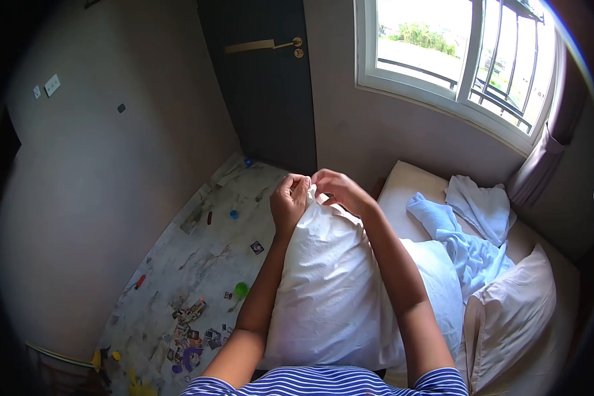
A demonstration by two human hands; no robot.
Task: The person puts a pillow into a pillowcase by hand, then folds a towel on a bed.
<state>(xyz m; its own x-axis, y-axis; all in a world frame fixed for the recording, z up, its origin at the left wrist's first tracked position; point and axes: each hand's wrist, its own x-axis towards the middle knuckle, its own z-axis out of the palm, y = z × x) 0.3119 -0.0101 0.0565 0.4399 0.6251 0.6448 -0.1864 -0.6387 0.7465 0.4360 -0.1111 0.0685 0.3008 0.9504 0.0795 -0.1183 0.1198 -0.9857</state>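
A white pillow in its pillowcase (330, 284) stands upright against my body, its top end raised in front of me. My left hand (290, 198) pinches the gathered cloth at the pillowcase's top corner. Just to the right, my right hand (340, 188) has bent fingers at the same edge of cloth; its fingertips are partly hidden behind the fabric. Behind my right forearm lies another white pillow (435, 274) on the bed.
On the bed mattress (412, 188) lie a light blue cloth (472, 254), a white cloth (482, 204) and a cream pillow (515, 317). Cards and small toys (195, 333) litter the marble-patterned floor (171, 274) at left. A dark door (264, 99) and a window (455, 59) are ahead.
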